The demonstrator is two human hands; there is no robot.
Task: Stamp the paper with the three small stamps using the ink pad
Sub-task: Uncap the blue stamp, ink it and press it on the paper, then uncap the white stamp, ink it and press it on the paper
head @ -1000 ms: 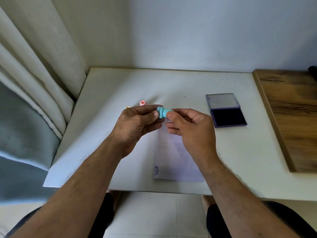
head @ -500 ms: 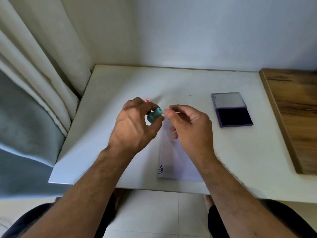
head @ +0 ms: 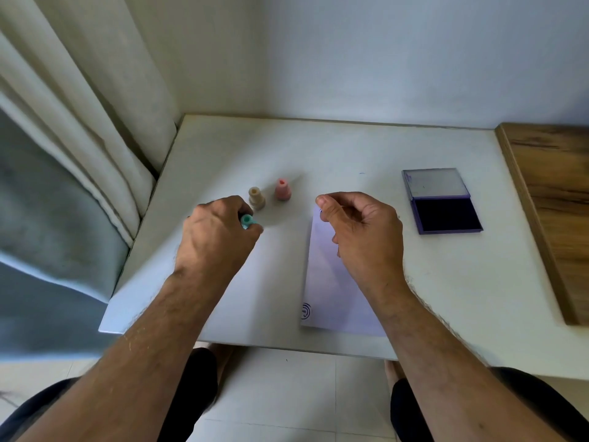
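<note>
Left hand [head: 216,237], to the left of the paper [head: 322,269], fingers curled closed around the teal stamp [head: 247,221], of which only the top end shows between thumb and forefinger; whether its base touches the table [head: 318,148] cannot be told; beige stamp [head: 257,198] and pink stamp [head: 282,189], upright on the table just beyond the left hand and to the upper left of the paper, near each other but apart; all three appear small, light, rigid plastic pieces with a flared base and narrower neck, so a fingertip pinch at the neck should hold them, though they probably topple easily if brushed; paper, flat near the front table edge, one printed mark at its lower left corner, thin and likely to slide unless held down while stamped; right hand [head: 363,231], above the far end of the paper, thumb and forefinger pinched together, holding nothing that can be made out; ink pad [head: 444,215], lid open, well to the right of the paper, dark inked face exposed, flat and probably stable under a press
</note>
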